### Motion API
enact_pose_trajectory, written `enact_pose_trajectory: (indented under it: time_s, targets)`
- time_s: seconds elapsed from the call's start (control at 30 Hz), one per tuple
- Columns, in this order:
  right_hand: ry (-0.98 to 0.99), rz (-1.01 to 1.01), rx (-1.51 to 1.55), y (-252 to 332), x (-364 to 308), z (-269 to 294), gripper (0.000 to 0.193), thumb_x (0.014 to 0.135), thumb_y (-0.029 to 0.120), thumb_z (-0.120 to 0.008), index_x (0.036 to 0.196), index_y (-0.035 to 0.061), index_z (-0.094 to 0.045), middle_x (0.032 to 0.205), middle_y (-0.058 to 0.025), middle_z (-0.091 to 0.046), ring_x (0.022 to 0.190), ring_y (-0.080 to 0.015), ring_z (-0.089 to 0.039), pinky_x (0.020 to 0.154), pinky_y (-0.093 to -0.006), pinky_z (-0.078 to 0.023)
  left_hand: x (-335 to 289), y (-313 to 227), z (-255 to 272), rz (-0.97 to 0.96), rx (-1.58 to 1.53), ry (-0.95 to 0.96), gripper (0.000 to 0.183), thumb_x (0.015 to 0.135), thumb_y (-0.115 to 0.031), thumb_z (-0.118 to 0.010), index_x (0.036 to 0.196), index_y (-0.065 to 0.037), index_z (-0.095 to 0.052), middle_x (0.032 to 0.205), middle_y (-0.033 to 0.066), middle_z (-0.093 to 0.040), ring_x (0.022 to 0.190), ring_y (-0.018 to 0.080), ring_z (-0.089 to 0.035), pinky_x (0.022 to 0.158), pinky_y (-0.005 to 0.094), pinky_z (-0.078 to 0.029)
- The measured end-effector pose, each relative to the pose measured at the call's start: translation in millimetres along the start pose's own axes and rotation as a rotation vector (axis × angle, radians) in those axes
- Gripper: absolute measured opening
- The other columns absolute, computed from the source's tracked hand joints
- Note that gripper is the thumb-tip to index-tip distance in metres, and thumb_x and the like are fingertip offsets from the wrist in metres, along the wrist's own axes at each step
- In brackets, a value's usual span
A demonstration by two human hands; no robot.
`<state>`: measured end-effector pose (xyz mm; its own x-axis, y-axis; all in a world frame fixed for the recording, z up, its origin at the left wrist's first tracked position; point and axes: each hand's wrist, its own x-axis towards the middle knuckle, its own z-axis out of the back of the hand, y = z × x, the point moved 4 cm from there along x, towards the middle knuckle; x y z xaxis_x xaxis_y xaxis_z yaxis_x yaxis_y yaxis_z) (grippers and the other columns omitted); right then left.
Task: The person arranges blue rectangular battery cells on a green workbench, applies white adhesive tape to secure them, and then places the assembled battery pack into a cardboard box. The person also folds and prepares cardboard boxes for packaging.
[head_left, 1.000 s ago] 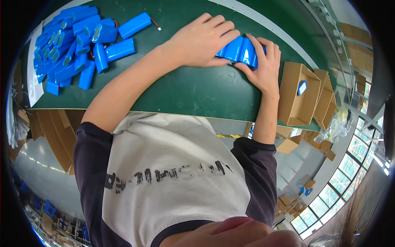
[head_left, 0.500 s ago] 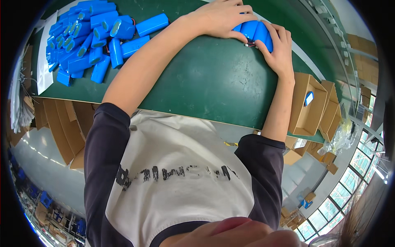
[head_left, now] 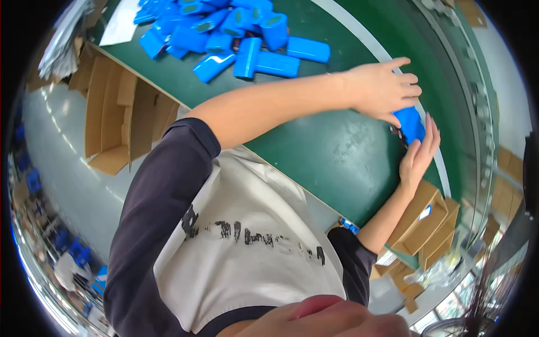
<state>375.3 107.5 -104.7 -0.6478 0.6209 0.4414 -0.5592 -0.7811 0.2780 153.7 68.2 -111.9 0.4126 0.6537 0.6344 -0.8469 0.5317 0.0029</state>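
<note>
Several blue shrink-wrapped battery packs sit side by side at the right of the green table, with thin dark and red wires at their near ends. My left hand spans their left end, thumb at the near side and index finger at the far side, its other fingers spread. At the right end my right hand presses in, fingers straight along the outer side and thumb near the wires. Both hands hold the row between them. My fingers partly hide the packs.
A large heap of blue battery packs lies on the table at the far left, beside a white sheet. An open cardboard box is at the right edge. More cardboard stands below the left edge.
The whole view has swung, so the table and heap appear shifted and tilted. My left hand's fingers have spread wider, and less of the row shows between my hands.
</note>
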Motion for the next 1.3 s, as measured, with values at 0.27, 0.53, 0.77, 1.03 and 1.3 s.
enact_pose_trajectory:
  time_s: [0.27, 0.53, 0.77, 1.03, 1.3]
  targets:
    - [-0.259, 0.116, -0.115, 9, -9, 6, 0.029, 0.103, 0.017, -0.058, 0.118, -0.0006, -0.076, 0.114, -0.0173, -0.066, 0.107, -0.0348, -0.061, 0.096, -0.0487, -0.048, -154, -5, 123, 0.663, 0.134, 0.012, 0.056, 0.075, -0.013, -0.082, 0.129, -0.008, -0.069, 0.135, 0.0068, -0.065, 0.123, 0.0286, -0.063, 0.104, 0.0456, -0.052]
    - [0.186, 0.571, 0.333, 177, 29, -70, 0.062, 0.069, 0.037, -0.093, 0.122, 0.0109, -0.075, 0.118, -0.0092, -0.065, 0.100, -0.0317, -0.063, 0.089, -0.0448, -0.051, -179, -37, 135, 0.462, -0.135, 0.018, 0.038, 0.082, -0.010, -0.073, 0.120, -0.009, -0.073, 0.142, 0.0069, -0.065, 0.136, 0.0288, -0.058, 0.119, 0.0523, -0.044]
    - [0.250, 0.417, 0.471, 203, 36, -90, 0.048, 0.082, 0.000, -0.081, 0.129, 0.0064, -0.074, 0.116, -0.0113, -0.068, 0.094, -0.0281, -0.066, 0.074, -0.0362, -0.058, -214, -25, 151, 0.731, -0.146, -0.103, 0.049, 0.079, -0.008, -0.083, 0.126, -0.010, -0.072, 0.135, 0.0051, -0.069, 0.104, 0.0273, -0.065, 0.091, 0.0391, -0.056]
    - [0.029, 0.090, 0.293, 178, 45, -87, 0.024, 0.092, -0.010, -0.066, 0.110, 0.0035, -0.074, 0.096, -0.0123, -0.069, 0.085, -0.0271, -0.070, 0.072, -0.0364, -0.056, -198, -40, 135, 0.551, -0.192, 0.012, 0.033, 0.081, -0.008, -0.078, 0.114, -0.009, -0.073, 0.108, 0.0050, -0.064, 0.089, 0.0232, -0.061, 0.077, 0.0344, -0.053]
    - [0.172, 0.206, 0.325, 166, 38, -73, 0.034, 0.081, 0.006, -0.083, 0.114, 0.0107, -0.078, 0.105, -0.0087, -0.070, 0.097, -0.0276, -0.065, 0.085, -0.0408, -0.055, -195, -18, 148, 0.588, -0.148, -0.067, 0.037, 0.083, -0.023, -0.082, 0.118, -0.019, -0.075, 0.128, 0.0009, -0.064, 0.104, 0.0288, -0.059, 0.090, 0.0427, -0.051]
